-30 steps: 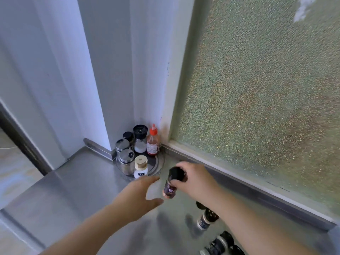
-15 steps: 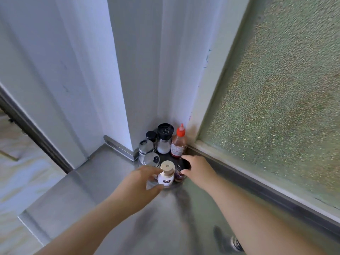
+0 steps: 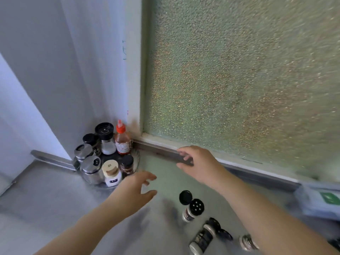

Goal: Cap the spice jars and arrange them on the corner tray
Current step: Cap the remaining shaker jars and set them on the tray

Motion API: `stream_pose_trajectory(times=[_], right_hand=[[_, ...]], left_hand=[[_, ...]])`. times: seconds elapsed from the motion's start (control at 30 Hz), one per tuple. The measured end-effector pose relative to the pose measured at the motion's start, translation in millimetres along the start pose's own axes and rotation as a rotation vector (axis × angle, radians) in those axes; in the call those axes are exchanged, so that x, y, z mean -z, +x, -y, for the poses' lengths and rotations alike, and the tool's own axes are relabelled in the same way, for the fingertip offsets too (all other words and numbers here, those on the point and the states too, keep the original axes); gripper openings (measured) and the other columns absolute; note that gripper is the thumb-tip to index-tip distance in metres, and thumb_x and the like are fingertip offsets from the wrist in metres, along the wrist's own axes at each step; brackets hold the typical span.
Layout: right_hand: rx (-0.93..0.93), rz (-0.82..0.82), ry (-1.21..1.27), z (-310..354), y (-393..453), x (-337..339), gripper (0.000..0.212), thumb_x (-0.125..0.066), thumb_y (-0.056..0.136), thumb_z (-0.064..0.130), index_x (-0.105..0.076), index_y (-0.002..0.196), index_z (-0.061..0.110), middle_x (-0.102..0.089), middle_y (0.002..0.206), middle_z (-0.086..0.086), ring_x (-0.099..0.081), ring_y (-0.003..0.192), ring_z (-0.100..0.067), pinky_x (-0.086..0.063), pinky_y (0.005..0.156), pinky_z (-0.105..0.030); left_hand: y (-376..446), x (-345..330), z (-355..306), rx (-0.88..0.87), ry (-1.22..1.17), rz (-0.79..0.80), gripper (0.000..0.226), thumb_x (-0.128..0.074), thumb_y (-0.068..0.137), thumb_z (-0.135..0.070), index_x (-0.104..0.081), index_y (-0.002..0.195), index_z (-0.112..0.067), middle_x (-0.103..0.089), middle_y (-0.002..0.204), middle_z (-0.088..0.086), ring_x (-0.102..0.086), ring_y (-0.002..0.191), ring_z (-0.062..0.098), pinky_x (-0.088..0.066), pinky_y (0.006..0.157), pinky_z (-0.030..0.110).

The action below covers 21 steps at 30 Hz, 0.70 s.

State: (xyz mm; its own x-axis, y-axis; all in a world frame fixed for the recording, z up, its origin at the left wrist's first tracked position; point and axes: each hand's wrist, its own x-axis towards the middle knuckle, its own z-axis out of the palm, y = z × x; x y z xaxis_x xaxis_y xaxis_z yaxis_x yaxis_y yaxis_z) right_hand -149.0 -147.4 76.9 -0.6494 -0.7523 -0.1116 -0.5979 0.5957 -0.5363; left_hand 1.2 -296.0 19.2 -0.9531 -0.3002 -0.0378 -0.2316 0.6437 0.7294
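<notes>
Both hands are hovering empty above the steel desk (image 3: pixel 46 208). The right hand (image 3: pixel 198 162), which half a second ago was setting a dark-capped spice jar (image 3: pixel 127 167) onto the corner tray (image 3: pixel 137 159), is now drawn back toward the window frame with its fingers (image 3: pixel 184 150) loosely spread and holding nothing. The left hand (image 3: pixel 134 190), earlier steadying the tray's front edge, is likewise pulled away, fingers relaxed and apart, gripping nothing.

The placed jar is standing upright at the tray's front right, just beside the white jar with the tan lid (image 3: pixel 111 173). Behind them are standing two steel-lidded shakers (image 3: pixel 90 167), a black-topped grinder (image 3: pixel 105 138) and a red-nozzled sauce bottle (image 3: pixel 121 142).

One placement therefore appears complete, but the task is not. Near the bottom of the view, an upright shaker jar (image 3: pixel 192 209) is showing its perforated top with the black flip lid (image 3: pixel 185 197) open, so it probably needs capping next. Further jars (image 3: pixel 204 238) are lying on their sides close by, blurred; whether they are capped cannot be told.
</notes>
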Motion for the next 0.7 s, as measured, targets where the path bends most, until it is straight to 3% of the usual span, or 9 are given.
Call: stream_pose_trajectory(times=[0.07,0.13,0.2,0.3,0.4,0.47,0.53,0.63,0.7], right_hand=[[-0.058,-0.007,-0.008,-22,-28,12,0.044,-0.063,0.086,0.029,-0.052,0.128,0.025,-0.059,0.120,0.004,-0.055,0.101,-0.008,-0.045,0.093,-0.027],[-0.106,-0.009,-0.026,-44,-54,16,0.045,-0.063,0.086,0.031,-0.051,0.129,0.025,-0.059,0.121,0.006,-0.055,0.103,-0.007,-0.043,0.093,-0.023],[-0.141,-0.011,-0.030,-64,-76,13,0.045,-0.063,0.085,0.033,-0.051,0.128,0.027,-0.059,0.121,0.007,-0.054,0.101,-0.004,-0.040,0.088,-0.016],[-0.191,0.008,0.035,-84,-102,6,0.043,-0.061,0.086,0.032,-0.051,0.128,0.028,-0.058,0.121,0.008,-0.052,0.099,-0.003,-0.039,0.085,-0.015],[-0.190,0.052,0.045,-93,-118,-1,0.043,-0.058,0.088,0.029,-0.049,0.130,0.027,-0.056,0.124,0.009,-0.051,0.104,-0.005,-0.038,0.089,-0.017],[-0.179,0.089,0.038,-96,-123,-7,0.045,-0.058,0.087,0.029,-0.048,0.131,0.025,-0.055,0.127,0.007,-0.051,0.105,-0.007,-0.035,0.089,-0.017],[-0.183,0.122,0.064,-97,-125,-15,0.049,-0.059,0.086,0.029,-0.046,0.133,0.025,-0.053,0.130,0.006,-0.049,0.108,-0.006,-0.034,0.091,-0.017],[-0.205,0.180,0.107,-95,-124,-27,0.057,-0.061,0.084,0.029,-0.039,0.137,0.028,-0.050,0.134,0.006,-0.048,0.118,-0.010,-0.037,0.099,-0.023],[-0.194,0.209,0.123,-91,-121,-28,0.064,-0.064,0.082,0.030,-0.035,0.139,0.029,-0.047,0.136,0.007,-0.047,0.123,-0.011,-0.037,0.102,-0.026]], left_hand=[[9,-28,-9,0.012,-0.012,0.115,0.037,-0.067,0.078,-0.027,-0.053,0.112,-0.024,-0.055,0.106,-0.015,-0.054,0.092,0.000,-0.038,0.074,0.005],[16,-56,-20,0.052,-0.027,0.216,0.045,-0.070,0.074,-0.028,-0.047,0.112,-0.026,-0.053,0.111,-0.010,-0.053,0.098,0.005,-0.042,0.079,0.014],[19,-80,-32,0.059,-0.018,0.270,0.063,-0.073,0.069,-0.029,-0.036,0.120,-0.026,-0.043,0.119,-0.010,-0.050,0.108,0.010,-0.041,0.087,0.020],[23,-107,-42,0.014,-0.030,0.281,0.088,-0.079,0.064,-0.029,-0.022,0.132,-0.033,-0.020,0.126,-0.013,-0.043,0.110,0.009,-0.035,0.086,0.015],[28,-123,-42,-0.036,0.021,0.283,0.074,-0.079,0.063,-0.027,-0.036,0.122,-0.041,-0.022,0.135,-0.007,-0.041,0.116,0.015,-0.035,0.097,0.023],[32,-130,-40,-0.046,0.079,0.256,0.057,-0.078,0.064,-0.025,-0.054,0.116,-0.027,-0.039,0.133,0.002,-0.043,0.119,0.021,-0.031,0.096,0.020],[33,-132,-38,-0.029,0.089,0.252,0.050,-0.078,0.065,-0.024,-0.060,0.111,-0.020,-0.047,0.125,0.004,-0.047,0.114,0.020,-0.031,0.091,0.017],[29,-128,-40,-0.037,0.055,0.274,0.046,-0.079,0.064,-0.028,-0.061,0.105,-0.024,-0.041,0.132,0.003,-0.048,0.113,0.021,-0.038,0.096,0.026],[24,-120,-47,-0.080,0.005,0.289,0.041,-0.079,0.064,-0.030,-0.058,0.098,-0.035,-0.034,0.135,-0.002,-0.048,0.109,0.012,-0.039,0.094,0.019]])
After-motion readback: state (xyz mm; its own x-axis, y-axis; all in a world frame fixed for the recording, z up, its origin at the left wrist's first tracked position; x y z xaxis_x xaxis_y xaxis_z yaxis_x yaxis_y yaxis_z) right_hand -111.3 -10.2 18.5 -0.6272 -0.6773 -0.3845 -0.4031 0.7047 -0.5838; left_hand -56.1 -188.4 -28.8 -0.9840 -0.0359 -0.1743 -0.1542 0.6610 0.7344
